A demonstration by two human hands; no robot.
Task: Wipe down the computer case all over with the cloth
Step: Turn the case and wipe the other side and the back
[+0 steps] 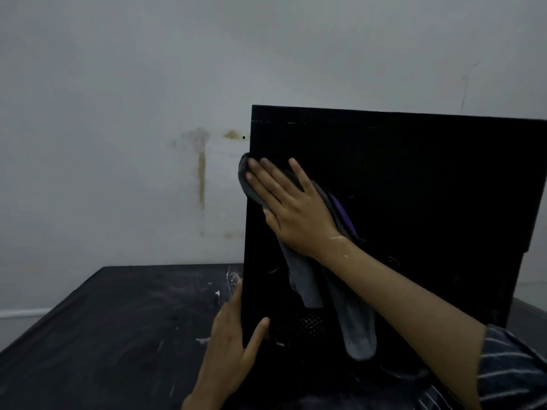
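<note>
A black computer case [414, 179] stands upright on a dark table [118, 321], its big side panel facing me. My right hand [293, 208] lies flat with straight fingers on a grey cloth [355, 329], pressing it against the panel near the case's left edge. The cloth's loose end hangs down over the panel below my wrist. My left hand [231, 344] grips the lower left edge of the case, thumb on the front of the panel and fingers round the side.
A pale, stained wall [148, 113] rises right behind the table and the case. The dark table top stretches out to the left of the case, marked with white smears [217, 294]. A striped sleeve [512, 371] shows at the lower right.
</note>
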